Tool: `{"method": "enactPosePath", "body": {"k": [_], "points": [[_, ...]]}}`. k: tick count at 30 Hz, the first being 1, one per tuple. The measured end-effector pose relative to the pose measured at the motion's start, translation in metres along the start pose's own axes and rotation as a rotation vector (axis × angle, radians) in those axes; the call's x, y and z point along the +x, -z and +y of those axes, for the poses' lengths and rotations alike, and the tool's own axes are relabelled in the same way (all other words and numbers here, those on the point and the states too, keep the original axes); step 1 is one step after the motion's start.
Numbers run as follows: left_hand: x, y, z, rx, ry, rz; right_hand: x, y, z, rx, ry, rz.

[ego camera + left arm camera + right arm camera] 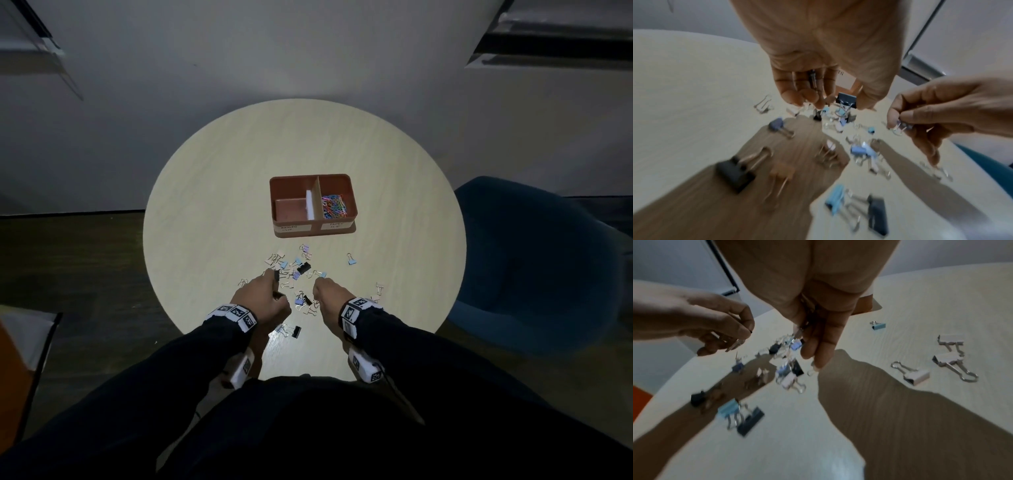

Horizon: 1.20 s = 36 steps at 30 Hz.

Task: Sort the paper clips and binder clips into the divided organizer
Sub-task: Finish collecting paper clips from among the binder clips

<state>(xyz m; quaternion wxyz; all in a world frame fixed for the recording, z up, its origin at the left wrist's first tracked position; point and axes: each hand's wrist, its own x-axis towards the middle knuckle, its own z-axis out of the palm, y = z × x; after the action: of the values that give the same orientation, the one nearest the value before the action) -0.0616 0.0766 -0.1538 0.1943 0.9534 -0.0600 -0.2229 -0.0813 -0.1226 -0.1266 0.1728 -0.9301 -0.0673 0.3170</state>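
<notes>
The two labels on the organizer's near wall are too small to read. What the left hand grips is mostly buried in its fingers. The near binder clips smear with blur in both wrist views.

An office or meeting room: round pale wood-grain table, blue upholstered chair, plain grey wall.

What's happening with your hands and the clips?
Left hand and right hand each pinching binder clips. Organizer left side empty. Loose binder clips on table, nothing blocking.
</notes>
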Motion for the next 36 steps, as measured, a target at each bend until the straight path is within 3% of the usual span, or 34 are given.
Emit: {"method": "enactPosePath", "body": {"k": [6,10,17,27,32,36], "points": [[0.025,0.048,0.028,-0.200,-0.002,0.157,0.027,0.049,0.000,0.295,0.015,0.148],[0.044,0.078,0.046,-0.318,-0.123,0.249,0.041,0.097,-0.012,0.411,0.046,0.287],[0.104,0.106,0.058,-0.262,-0.209,0.215,0.079,0.153,-0.025,0.407,0.050,0.363],[0.149,0.105,0.055,0.103,-0.156,0.046,0.119,0.145,-0.020,0.322,-0.006,0.259],[0.146,0.102,0.054,0.166,-0.165,0.043,0.122,0.137,-0.017,0.328,-0.024,0.240],[0.132,0.103,0.051,0.075,-0.188,0.142,0.115,0.133,-0.017,0.372,0.021,0.333]]}}
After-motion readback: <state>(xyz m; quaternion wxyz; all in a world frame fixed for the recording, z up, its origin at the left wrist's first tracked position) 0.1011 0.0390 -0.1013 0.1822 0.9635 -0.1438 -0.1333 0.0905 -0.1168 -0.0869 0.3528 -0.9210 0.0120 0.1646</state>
